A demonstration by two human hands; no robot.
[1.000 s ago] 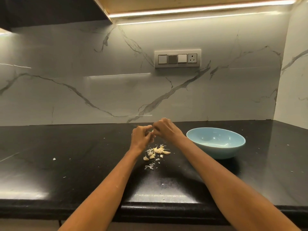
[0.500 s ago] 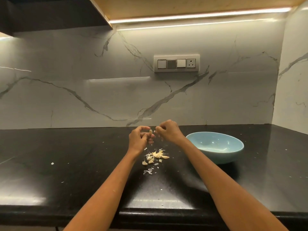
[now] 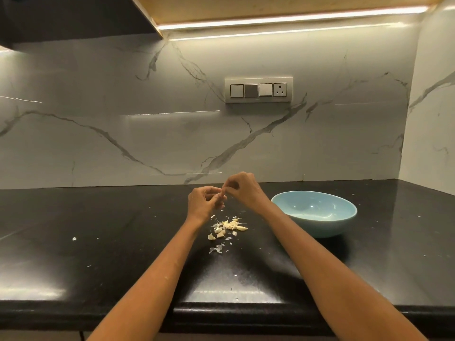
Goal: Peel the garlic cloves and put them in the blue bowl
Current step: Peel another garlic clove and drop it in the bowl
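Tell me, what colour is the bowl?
Light blue bowl, clearest in the head view.

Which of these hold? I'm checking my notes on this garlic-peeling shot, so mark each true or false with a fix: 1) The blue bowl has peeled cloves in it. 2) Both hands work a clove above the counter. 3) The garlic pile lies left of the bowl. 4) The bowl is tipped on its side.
1) False: the blue bowl looks empty.
2) True: the left hand and right hand pinch a clove between them.
3) True: the garlic pile lies left of it on the counter.
4) False: it sits upright.
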